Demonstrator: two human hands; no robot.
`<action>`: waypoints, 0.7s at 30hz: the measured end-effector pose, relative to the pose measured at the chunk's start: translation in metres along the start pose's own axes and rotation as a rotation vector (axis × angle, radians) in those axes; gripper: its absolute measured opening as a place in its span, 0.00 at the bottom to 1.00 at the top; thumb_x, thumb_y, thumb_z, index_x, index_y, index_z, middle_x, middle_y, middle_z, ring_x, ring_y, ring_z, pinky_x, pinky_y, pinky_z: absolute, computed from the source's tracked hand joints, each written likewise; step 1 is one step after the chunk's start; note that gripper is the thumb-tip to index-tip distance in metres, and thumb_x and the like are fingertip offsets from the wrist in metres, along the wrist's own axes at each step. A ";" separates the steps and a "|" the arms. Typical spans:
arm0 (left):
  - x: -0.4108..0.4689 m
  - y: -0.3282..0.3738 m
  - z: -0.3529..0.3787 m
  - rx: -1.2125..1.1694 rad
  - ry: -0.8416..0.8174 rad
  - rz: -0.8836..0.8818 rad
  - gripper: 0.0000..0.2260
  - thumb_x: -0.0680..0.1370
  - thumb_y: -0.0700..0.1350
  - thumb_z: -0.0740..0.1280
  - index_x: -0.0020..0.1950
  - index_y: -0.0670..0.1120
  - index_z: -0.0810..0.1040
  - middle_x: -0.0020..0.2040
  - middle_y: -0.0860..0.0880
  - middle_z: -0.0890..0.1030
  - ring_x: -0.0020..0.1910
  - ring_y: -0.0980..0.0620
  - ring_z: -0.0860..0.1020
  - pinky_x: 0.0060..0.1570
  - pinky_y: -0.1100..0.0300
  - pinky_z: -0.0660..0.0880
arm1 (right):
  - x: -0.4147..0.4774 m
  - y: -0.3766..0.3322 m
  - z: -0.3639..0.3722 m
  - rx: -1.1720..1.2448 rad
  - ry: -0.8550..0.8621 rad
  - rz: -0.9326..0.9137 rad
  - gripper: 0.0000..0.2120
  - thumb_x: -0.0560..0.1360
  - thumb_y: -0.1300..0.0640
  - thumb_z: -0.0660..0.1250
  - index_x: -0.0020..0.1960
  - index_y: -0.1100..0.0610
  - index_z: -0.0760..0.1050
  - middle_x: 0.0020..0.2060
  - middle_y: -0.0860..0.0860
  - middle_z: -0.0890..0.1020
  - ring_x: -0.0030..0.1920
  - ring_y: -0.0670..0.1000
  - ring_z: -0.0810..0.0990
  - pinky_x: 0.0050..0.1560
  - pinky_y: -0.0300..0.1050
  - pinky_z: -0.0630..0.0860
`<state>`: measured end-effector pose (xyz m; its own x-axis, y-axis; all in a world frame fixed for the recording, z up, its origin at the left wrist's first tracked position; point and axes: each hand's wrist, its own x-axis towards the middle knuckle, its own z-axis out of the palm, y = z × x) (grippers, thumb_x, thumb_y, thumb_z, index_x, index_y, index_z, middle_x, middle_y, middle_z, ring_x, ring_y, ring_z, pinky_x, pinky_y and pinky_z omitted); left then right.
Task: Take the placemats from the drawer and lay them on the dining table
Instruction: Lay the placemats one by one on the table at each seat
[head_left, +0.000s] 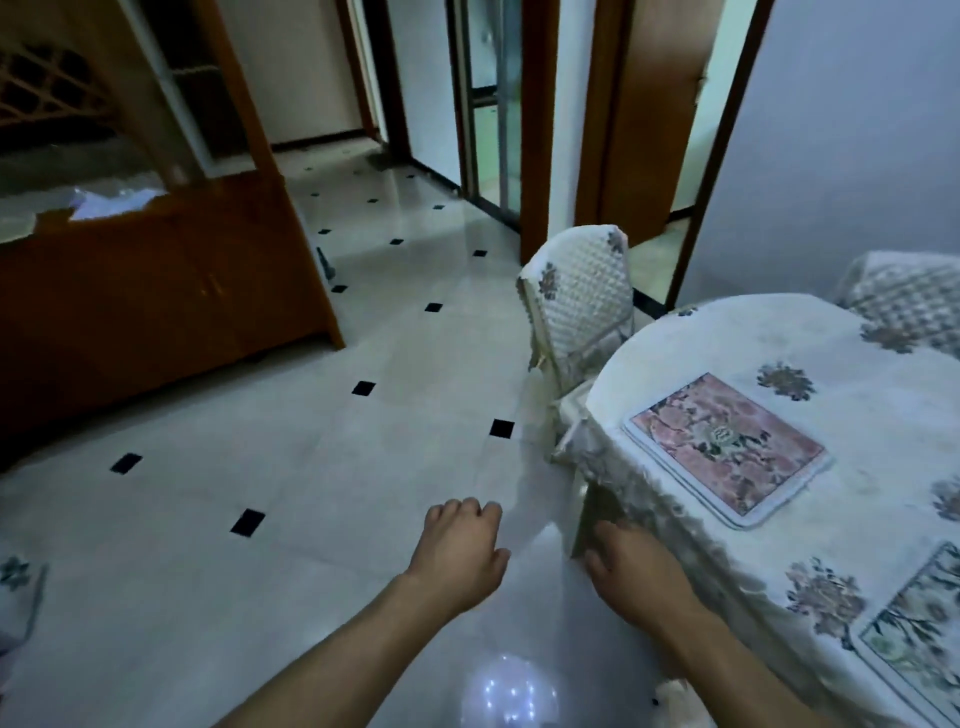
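- Tiled dining room, pale floor (291, 457) with small black inset squares; round tabletop (883, 519) under a floral cloth sits to the right of the view.
- Pink floral placemat (726, 448) lies flat on the tabletop, near its edge toward the quilted chair; looks like more than one mat stacked there, hard to be sure.
- Green floral placemat (922, 631) lies flat on the tabletop too, nearer the person than the pink one, cut off by the frame.
- Left hand (460, 553) hangs over the floor, away from the tabletop, fingers loosely curled, holding nothing.
- Right hand (631, 569) sits right at the tabletop's cloth edge, empty; fingertips partly hidden by the cloth drape, so contact is unclear.
- Judgement: if more mats are needed, head to the wooden cabinet (156, 291) across the floor from the tabletop; no drawer visible open from here.
- To do it well: spread stacked mats to separate seats, square to the edge, without dragging the cloth.
- Quilted chair (579, 301) is tucked against the tabletop, and a second covered chair (904, 296) stands at its far side; floor path looks open.
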<state>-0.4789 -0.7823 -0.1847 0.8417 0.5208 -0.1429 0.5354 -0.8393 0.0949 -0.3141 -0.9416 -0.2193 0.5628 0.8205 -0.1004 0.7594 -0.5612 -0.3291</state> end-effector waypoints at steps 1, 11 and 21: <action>0.019 -0.001 -0.004 0.003 -0.009 0.019 0.16 0.77 0.55 0.60 0.59 0.47 0.70 0.55 0.44 0.76 0.55 0.42 0.73 0.57 0.50 0.67 | 0.012 0.003 -0.005 0.006 0.000 0.023 0.07 0.73 0.50 0.59 0.41 0.53 0.69 0.39 0.53 0.76 0.40 0.56 0.76 0.34 0.48 0.68; 0.233 -0.008 -0.007 0.045 -0.072 0.384 0.19 0.76 0.55 0.60 0.64 0.49 0.70 0.59 0.44 0.76 0.58 0.42 0.73 0.57 0.49 0.68 | 0.128 0.052 -0.025 0.024 0.142 0.426 0.12 0.74 0.47 0.61 0.51 0.53 0.76 0.46 0.54 0.80 0.46 0.55 0.79 0.46 0.49 0.77; 0.394 0.057 -0.022 0.126 -0.130 0.821 0.15 0.75 0.54 0.60 0.58 0.47 0.71 0.55 0.44 0.77 0.56 0.41 0.73 0.54 0.49 0.69 | 0.177 0.096 -0.042 0.058 0.218 0.866 0.13 0.76 0.47 0.60 0.54 0.55 0.74 0.46 0.54 0.78 0.48 0.56 0.78 0.47 0.49 0.76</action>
<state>-0.1149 -0.6217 -0.2139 0.9416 -0.2782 -0.1896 -0.2615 -0.9591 0.1087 -0.1282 -0.8543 -0.2296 0.9851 0.0698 -0.1569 0.0254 -0.9628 -0.2688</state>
